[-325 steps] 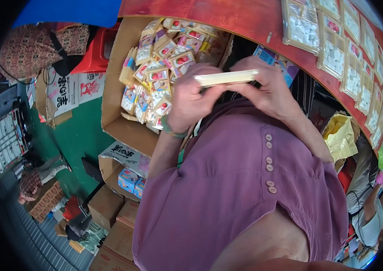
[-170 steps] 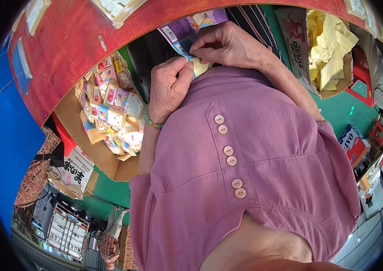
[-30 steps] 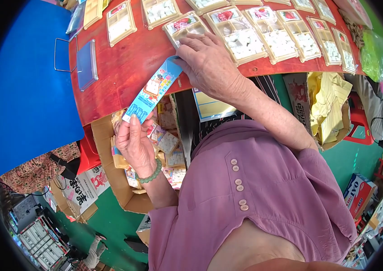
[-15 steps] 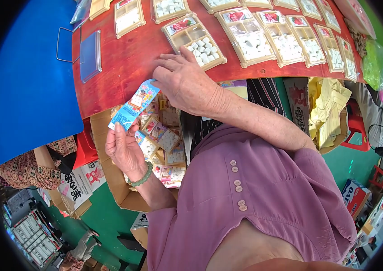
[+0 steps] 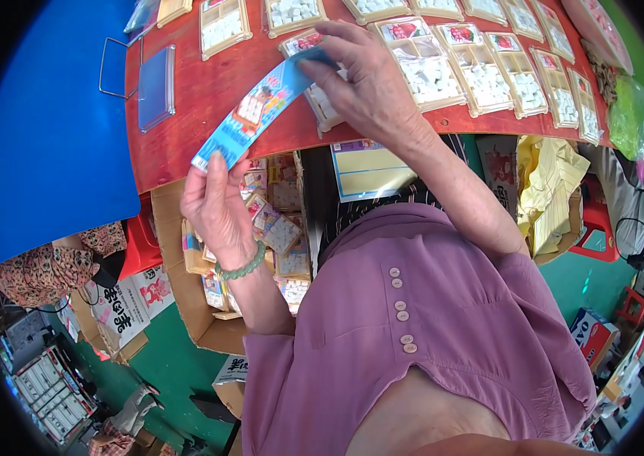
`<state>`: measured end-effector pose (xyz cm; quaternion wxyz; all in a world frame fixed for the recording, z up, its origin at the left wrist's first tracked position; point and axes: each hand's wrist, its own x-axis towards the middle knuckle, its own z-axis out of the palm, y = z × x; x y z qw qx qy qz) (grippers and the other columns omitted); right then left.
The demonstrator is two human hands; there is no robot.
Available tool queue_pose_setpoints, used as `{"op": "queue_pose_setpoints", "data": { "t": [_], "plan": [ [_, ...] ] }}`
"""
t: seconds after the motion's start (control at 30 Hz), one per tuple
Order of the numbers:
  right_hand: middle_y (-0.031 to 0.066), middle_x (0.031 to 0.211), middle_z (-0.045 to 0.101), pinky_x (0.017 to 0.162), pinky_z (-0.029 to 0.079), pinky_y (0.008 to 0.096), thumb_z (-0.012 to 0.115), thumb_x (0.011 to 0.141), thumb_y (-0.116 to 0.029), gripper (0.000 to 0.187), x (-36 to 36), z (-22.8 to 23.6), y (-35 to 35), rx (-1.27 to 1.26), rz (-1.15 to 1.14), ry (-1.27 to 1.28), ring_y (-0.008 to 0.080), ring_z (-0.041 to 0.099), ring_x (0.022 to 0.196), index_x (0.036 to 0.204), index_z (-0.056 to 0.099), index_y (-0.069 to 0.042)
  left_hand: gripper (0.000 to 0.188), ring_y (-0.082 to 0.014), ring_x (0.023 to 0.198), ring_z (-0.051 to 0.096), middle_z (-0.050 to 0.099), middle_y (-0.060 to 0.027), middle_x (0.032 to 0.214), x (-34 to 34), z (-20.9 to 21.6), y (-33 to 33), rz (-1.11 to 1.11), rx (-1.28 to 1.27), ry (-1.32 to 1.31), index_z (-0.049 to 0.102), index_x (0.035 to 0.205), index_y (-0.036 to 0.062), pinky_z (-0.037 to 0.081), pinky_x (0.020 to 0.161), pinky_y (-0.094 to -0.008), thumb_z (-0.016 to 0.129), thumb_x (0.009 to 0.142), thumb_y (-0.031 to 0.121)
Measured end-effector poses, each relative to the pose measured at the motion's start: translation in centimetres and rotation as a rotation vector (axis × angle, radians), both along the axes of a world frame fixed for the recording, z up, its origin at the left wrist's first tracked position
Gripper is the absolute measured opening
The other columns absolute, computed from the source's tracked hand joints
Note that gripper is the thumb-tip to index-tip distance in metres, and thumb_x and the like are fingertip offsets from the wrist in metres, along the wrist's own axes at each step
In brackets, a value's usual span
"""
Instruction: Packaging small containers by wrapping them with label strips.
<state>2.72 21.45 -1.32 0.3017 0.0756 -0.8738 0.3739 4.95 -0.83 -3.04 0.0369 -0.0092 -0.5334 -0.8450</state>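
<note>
Right hand has moved up toward 12 o'clock, gripping upper end of blue strip at 11; left hand, at 10, pinches lower end. Strip loose, not around tray below right hand; neighbouring trays at 1 unbanded; carton at 9 holds banded packs.

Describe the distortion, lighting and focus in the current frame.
Head view: the front edge of the red table bows with fisheye distortion, and the picture's corners fall to black; bright light nearly bleaches the white pieces; the blue strip is clear in shape and colour, its smallest print too small to read.
</note>
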Motion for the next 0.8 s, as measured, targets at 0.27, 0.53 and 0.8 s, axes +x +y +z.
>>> {"op": "queue_pose_setpoints", "data": {
  "t": [0.27,0.53,0.8],
  "plan": [
    [0.0172,0.128,0.053,0.087,0.046,0.0346,0.064,0.088,-0.026,0.026,-0.9,-2.2,-0.4,-0.234,0.063,-0.178,0.0253,0.058,0.107,0.098,0.066,-0.001,0.012,-0.0169,0.086,0.066,0.067,-0.0126,0.098,-1.3,-0.3,-0.1,0.004,0.034,-0.008,0.064,0.098,-0.0027,0.059,0.075,-0.0311,0.061,0.09,0.005],
    [0.0114,0.106,0.065,0.076,0.049,0.0269,0.065,0.088,-0.029,0.03,-2.1,-2.0,-0.3,-0.392,0.182,-0.191,0.011,0.061,0.092,0.094,0.069,0.0,0.012,-0.0146,0.083,0.065,0.067,-0.011,0.096,-2.8,0.3,-0.3,0.091,0.021,-0.01,0.065,0.097,-0.003,0.059,0.074,-0.0299,0.065,0.087,0.004],
    [0.0148,0.08,0.068,0.069,0.048,0.0343,0.065,0.085,-0.03,0.035,-2.3,3.6,1.0,-0.392,0.11,-0.572,0.022,0.064,0.074,0.098,0.067,0.002,0.013,-0.0104,0.078,0.064,0.068,-0.0084,0.089,-4.9,0.1,2.1,0.138,-0.166,-0.06,0.068,0.092,-0.0033,0.055,0.066,-0.0222,0.071,0.082,0.005]
  ]
}}
